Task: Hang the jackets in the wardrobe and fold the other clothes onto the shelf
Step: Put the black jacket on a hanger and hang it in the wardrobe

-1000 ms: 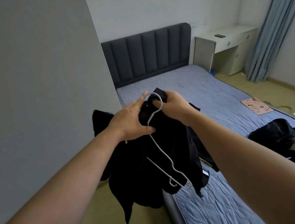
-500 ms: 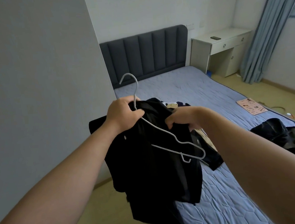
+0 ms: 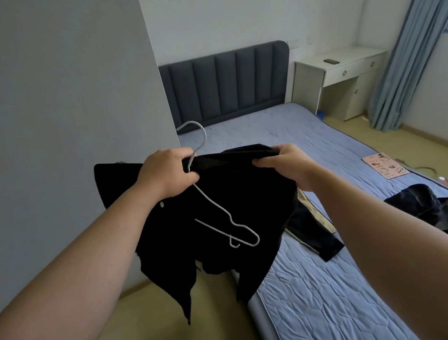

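Observation:
A black jacket (image 3: 236, 196) hangs in the air between my hands, above the bed's near corner. My left hand (image 3: 167, 173) grips the neck of a white wire hanger (image 3: 223, 216) together with the jacket's top edge; the hook points up, and the hanger's right arm lies bare across the front of the cloth. My right hand (image 3: 284, 164) pinches the jacket's top edge to the right and holds it stretched out. Another dark garment with a tan lining (image 3: 311, 224) lies on the bed behind the jacket. A dark bundle of clothes (image 3: 432, 211) sits at the bed's right edge.
A grey wall panel (image 3: 63, 116) stands close on the left. The bed (image 3: 323, 291) with a blue quilted cover and dark headboard (image 3: 226, 85) fills the middle. A white desk (image 3: 342, 75) and blue curtain (image 3: 407, 45) are at the back right. A pink card (image 3: 385, 169) lies on the bed.
My right hand has slid right along the jacket's top edge and spread the cloth out. The left hand has kept its hold on the hanger's neck, and the jacket now hangs wider.

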`<state>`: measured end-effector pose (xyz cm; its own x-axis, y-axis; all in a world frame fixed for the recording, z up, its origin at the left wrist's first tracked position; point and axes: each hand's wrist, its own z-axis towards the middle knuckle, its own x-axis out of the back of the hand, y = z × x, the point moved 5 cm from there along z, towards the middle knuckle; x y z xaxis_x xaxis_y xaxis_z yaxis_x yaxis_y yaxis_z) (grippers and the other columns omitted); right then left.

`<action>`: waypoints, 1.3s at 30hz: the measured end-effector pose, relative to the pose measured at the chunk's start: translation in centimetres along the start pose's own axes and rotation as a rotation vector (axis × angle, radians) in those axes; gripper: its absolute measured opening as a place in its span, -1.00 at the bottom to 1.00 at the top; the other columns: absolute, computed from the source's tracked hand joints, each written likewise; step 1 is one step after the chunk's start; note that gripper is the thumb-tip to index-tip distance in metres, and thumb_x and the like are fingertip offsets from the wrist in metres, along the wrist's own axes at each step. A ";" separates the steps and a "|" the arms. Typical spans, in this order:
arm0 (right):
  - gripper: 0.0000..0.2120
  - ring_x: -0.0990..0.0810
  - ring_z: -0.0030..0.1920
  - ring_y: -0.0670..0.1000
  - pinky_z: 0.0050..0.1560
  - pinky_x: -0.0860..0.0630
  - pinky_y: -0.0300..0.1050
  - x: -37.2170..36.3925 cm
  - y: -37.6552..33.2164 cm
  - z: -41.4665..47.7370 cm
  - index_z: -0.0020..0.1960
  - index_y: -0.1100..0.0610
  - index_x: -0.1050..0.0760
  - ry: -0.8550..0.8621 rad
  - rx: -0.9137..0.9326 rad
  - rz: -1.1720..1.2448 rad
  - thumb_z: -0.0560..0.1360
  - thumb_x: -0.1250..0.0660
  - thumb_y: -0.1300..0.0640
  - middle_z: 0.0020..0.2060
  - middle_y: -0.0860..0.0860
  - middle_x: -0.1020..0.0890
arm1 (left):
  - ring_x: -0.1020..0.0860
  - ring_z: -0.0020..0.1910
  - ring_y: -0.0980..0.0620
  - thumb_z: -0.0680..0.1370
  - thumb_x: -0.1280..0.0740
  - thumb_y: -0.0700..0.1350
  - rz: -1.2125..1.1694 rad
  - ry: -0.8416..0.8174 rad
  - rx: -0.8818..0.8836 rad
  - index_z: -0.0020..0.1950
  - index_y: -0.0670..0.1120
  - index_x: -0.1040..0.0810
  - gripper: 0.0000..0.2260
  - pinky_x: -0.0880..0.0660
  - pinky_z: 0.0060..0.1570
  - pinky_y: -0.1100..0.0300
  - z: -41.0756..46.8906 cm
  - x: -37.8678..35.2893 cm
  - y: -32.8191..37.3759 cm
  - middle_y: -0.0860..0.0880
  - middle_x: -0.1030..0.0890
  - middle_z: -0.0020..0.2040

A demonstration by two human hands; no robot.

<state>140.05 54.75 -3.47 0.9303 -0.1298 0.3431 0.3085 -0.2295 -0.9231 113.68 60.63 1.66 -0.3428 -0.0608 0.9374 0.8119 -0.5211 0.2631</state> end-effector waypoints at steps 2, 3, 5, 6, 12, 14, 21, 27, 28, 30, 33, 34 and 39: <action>-0.70 -0.70 -0.16 0.04 -0.15 -0.63 -0.09 -0.4 -1.4 0.1 0.02 0.08 -0.62 0.058 0.094 -0.359 0.53 -0.41 -0.16 -0.19 0.01 -0.70 | -0.56 -0.16 -0.13 0.43 -0.42 -0.01 0.036 0.022 0.032 -0.11 0.01 -0.56 -0.89 -0.57 -0.08 -0.02 -0.3 0.4 -0.5 0.00 -0.60 -0.24; -0.62 -0.68 -0.20 0.04 -0.25 -0.57 -0.11 -0.7 -2.2 0.1 -0.04 0.07 -0.60 0.068 0.137 -0.510 0.53 -0.35 -0.25 -0.23 0.01 -0.67 | -0.57 -0.12 -0.15 0.44 -0.41 0.00 0.052 0.032 0.047 -0.06 0.01 -0.58 -0.87 -0.57 -0.06 -0.02 -0.5 0.6 -0.8 -0.01 -0.61 -0.20; -0.48 -0.63 -0.31 0.03 -0.37 -0.45 -0.11 -1.0 -3.3 0.1 -0.15 0.06 -0.56 0.058 0.169 -0.679 0.50 -0.24 -0.41 -0.32 0.01 -0.63 | -0.59 -0.07 -0.15 0.47 -0.41 0.00 0.061 0.060 0.084 0.06 0.00 -0.61 -0.81 -0.57 -0.02 -0.03 -1.1 1.0 -1.4 -0.02 -0.64 -0.13; -0.42 -0.61 -0.36 0.02 -0.41 -0.40 -0.13 -1.1 -3.8 0.0 -0.19 0.06 -0.54 0.057 0.169 -0.730 0.48 -0.20 -0.47 -0.36 0.00 -0.61 | -0.59 -0.07 -0.16 0.48 -0.41 -0.01 0.050 0.077 0.103 0.09 -0.01 -0.61 -0.78 -0.58 -0.02 -0.04 -1.4 1.2 -1.7 -0.03 -0.64 -0.12; -0.35 -0.57 -0.43 0.03 -0.44 -0.44 -0.15 -1.9 -5.6 -0.9 -0.23 0.12 -0.58 0.047 0.160 -0.558 0.43 -0.25 -0.49 -0.46 0.00 -0.59 | -0.63 -0.05 -0.16 0.52 -0.41 -0.04 -0.122 0.163 0.256 0.20 0.06 -0.61 -0.75 -0.59 0.03 -0.04 -3.6 2.6 -3.0 -0.05 -0.66 -0.09; -0.45 -0.69 -0.26 0.11 -0.17 -0.66 -0.02 -2.7 -5.7 -1.4 -0.08 0.12 -0.64 -0.032 0.131 -0.342 0.46 -0.34 -0.40 -0.28 0.07 -0.70 | -0.62 -0.07 -0.14 0.52 -0.40 -0.05 -0.140 0.204 0.284 0.19 0.07 -0.61 -0.75 -0.59 0.01 -0.03 -4.5 2.9 -2.9 -0.02 -0.63 -0.13; -0.58 -0.73 0.02 0.16 0.16 -0.61 0.20 -7.1 -7.4 -5.8 0.20 0.10 -0.60 -0.377 0.082 0.277 0.50 -0.45 -0.17 0.00 0.09 -0.74 | -0.55 0.01 -0.11 0.55 -0.41 0.05 -0.091 0.428 0.455 0.32 -0.02 -0.48 -0.62 -0.56 0.06 -0.03 -8.8 3.7 -2.6 -0.09 -0.51 0.15; -0.69 -0.74 -0.01 0.19 0.05 -0.65 0.20 -9.1 -8.5 -8.8 0.22 0.02 -0.59 -0.472 0.043 0.504 0.51 -0.45 -0.03 0.03 0.12 -0.73 | -0.55 -0.20 -0.10 0.58 -0.37 0.12 0.090 0.519 0.545 0.07 -0.04 -0.46 -0.74 -0.61 -0.15 -0.05 -15.3 5.6 -1.1 -0.06 -0.47 0.03; -0.69 -0.74 -0.03 0.19 0.04 -0.65 0.21 -9.2 -8.7 -9.0 0.22 0.03 -0.59 -0.469 0.052 0.501 0.51 -0.45 -0.01 0.02 0.12 -0.73 | -0.53 -0.23 -0.11 0.58 -0.36 0.11 0.142 0.522 0.556 0.03 -0.04 -0.45 -0.76 -0.60 -0.16 -0.06 -16.6 6.0 -0.8 -0.05 -0.47 0.00; -0.66 -0.74 -0.02 0.18 0.05 -0.65 0.21 -10.0 -9.0 -9.8 0.26 0.02 -0.57 -0.505 0.068 0.479 0.51 -0.46 -0.01 0.01 0.10 -0.74 | -0.52 -0.25 -0.11 0.58 -0.37 0.12 0.220 0.524 0.591 0.01 -0.04 -0.44 -0.74 -0.58 -0.18 -0.07 -19.2 6.8 -0.5 -0.04 -0.47 -0.01; -0.66 -0.73 0.01 0.18 0.05 -0.65 0.22 -13.1 -9.3 -12.3 0.31 0.00 -0.55 -0.632 0.064 0.475 0.55 -0.44 0.02 0.03 0.10 -0.74 | -0.52 -0.24 -0.10 0.54 -0.41 0.16 0.266 0.511 0.646 0.03 -0.06 -0.45 -0.68 -0.57 -0.19 -0.05 -23.0 7.3 0.0 -0.05 -0.47 0.01; -0.65 -0.73 0.03 0.19 0.07 -0.64 0.23 -14.4 -9.4 -13.3 0.32 0.01 -0.54 -0.681 0.062 0.492 0.56 -0.43 0.04 0.05 0.11 -0.73 | -0.51 -0.22 -0.09 0.52 -0.43 0.17 0.261 0.495 0.658 0.03 -0.06 -0.45 -0.65 -0.55 -0.19 -0.03 -24.1 7.3 0.1 -0.04 -0.47 0.01; -0.58 -0.67 -0.02 0.14 -0.13 -0.65 0.03 -21.1 -9.4 -19.0 0.44 0.12 -0.42 -0.941 0.021 0.480 0.59 -0.25 0.16 0.05 0.11 -0.67 | -0.54 -0.13 0.02 0.34 -0.59 0.17 -0.021 0.403 0.817 -0.02 -0.02 -0.49 -0.57 -0.39 -0.25 0.21 -29.9 8.2 -2.2 0.02 -0.55 -0.06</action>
<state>113.75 41.35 1.29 0.7318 0.6000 -0.3233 -0.1376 -0.3345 -0.9323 94.91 35.85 1.98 -0.3758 -0.4307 0.8205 0.8330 0.2310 0.5028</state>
